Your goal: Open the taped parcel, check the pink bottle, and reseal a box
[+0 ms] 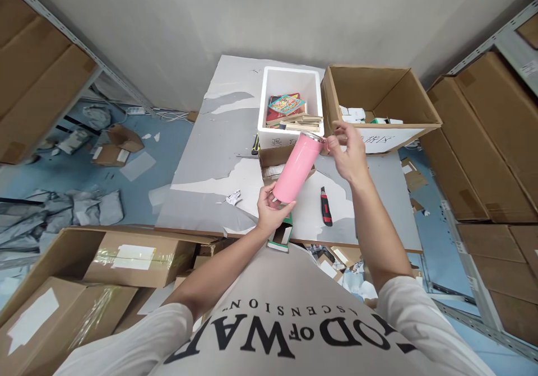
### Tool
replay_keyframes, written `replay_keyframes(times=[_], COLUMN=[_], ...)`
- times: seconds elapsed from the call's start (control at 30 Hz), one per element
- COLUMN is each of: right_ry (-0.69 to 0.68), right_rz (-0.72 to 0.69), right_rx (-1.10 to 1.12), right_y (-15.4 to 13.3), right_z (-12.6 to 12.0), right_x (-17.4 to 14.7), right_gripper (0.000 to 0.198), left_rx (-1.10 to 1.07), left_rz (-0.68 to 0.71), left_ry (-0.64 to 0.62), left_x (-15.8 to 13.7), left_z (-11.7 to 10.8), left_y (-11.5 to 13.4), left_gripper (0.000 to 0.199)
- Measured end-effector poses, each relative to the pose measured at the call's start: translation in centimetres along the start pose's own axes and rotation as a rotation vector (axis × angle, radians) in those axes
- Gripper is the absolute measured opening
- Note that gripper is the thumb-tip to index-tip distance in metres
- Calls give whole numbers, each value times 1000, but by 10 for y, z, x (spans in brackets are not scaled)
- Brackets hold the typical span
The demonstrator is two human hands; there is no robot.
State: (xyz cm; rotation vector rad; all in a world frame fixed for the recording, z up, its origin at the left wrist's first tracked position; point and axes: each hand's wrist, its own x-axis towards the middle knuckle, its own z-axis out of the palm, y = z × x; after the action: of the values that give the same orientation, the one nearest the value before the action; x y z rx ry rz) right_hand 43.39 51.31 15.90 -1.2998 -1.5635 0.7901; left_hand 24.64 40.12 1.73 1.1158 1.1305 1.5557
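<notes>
A pink insulated bottle [297,168] with a silvery lid rim is tilted above the table, its top leaning to the right. My left hand [272,212] grips it around the lower end, fingers closed. At the top, my right hand [349,156] pinches the small pink loop [326,144] by the lid. Under the bottle sits a small open cardboard box [273,157] with something white inside, partly hidden. An open green and white carton [281,237] lies at the table's front edge, just below my left hand.
A red and black utility knife [325,207] and crumpled paper [233,198] lie on the table [197,152]. Behind stand a white foam box [261,107] holding books and a large cardboard box [380,93] with small cartons. Taped boxes [143,255] are at lower left; shelving flanks both sides.
</notes>
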Motion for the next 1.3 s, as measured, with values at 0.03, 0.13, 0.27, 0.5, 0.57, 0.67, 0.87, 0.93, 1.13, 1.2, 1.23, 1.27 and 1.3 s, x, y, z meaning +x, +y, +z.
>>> replay_keyframes(times=[0.03, 0.13, 0.27, 0.5, 0.57, 0.67, 0.87, 0.93, 1.13, 1.2, 1.23, 1.27, 1.3], right_ry=[-49, -191, -281, -277, -228, -188, -154, -119, -65, -33, -6, 31, 77], right_rz=[1, 76, 214, 408, 411, 343, 121, 77, -1, -53, -86, -122, -156], right_rx=[-40, -54, 131, 382, 391, 451, 597, 603, 564, 536, 521, 502, 482], right_y=[-5, -14, -13, 6, 9, 11, 12, 14, 17, 19, 21, 25, 30], right_z=[3, 10, 14, 30, 34, 35, 24, 20, 13, 13, 14, 15, 18], right_x=[-1, -2, 2, -4, -6, -8, -8, -7, -15, -25, -32, -39, -48], right_gripper=[54, 45, 40, 41, 42, 41, 37, 36, 31, 31, 32, 33, 33], left_rx=[25, 135, 384, 698, 717, 612, 103, 141, 895, 868, 813, 757, 716], left_rz=[54, 249, 475, 745, 793, 699, 182, 104, 202, 335, 400, 454, 488], left_ry=[12, 43, 96, 18, -17, -17, -369, -431, -968, -1044, -1048, -1049, -1047], left_x=[0, 0, 0, -7, -9, -9, -11, -11, -14, -18, -20, -22, -23], left_z=[-1, -4, -10, -18, -18, -15, -34, -60, -123, -120, -116, -110, -105], left_y=[-3, -8, -6, -4, -7, -6, -1, -6, -38, -50, -55, -59, -62], left_gripper=[71, 66, 65, 57, 56, 63, 89, 65, 93, 91, 82, 72, 62])
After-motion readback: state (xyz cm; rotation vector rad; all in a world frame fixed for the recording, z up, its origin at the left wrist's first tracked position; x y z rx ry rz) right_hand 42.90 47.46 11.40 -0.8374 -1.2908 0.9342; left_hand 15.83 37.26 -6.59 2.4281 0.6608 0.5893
